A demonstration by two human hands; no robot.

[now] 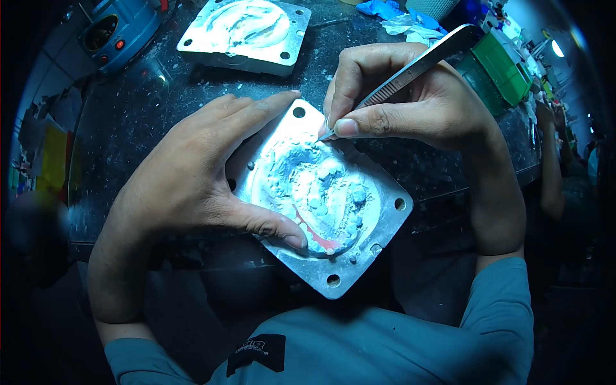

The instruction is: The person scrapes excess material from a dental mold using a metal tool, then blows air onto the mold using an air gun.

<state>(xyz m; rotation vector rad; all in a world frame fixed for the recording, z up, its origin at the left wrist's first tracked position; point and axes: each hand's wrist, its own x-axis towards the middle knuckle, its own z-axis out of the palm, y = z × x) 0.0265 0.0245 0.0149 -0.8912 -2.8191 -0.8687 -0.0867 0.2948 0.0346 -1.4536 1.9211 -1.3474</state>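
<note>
A metal dental flask half (380, 239) lies tilted at the table's front edge, filled with white plaster (269, 173). Set in the plaster is a tooth-arch cast with a strip of pink wax (316, 232) and several small teeth. My left hand (199, 160) grips the flask's left side, thumb over the plaster near the pink wax and fingers along the far-left edge. In my right hand (410, 96), a metal scalpel (410, 72) with a ridged handle is held like a pen. Its tip meets the plaster at the far rim of the flask; my fingers partly hide the blade.
Another plaster-filled flask half (292, 38) rests at the back of the dark table (128, 154). A blue machine (122, 32) with a red light stands back left. Blue gloves (410, 24) and a green box (497, 70) are back right. Another person's arm (550, 160) shows far right.
</note>
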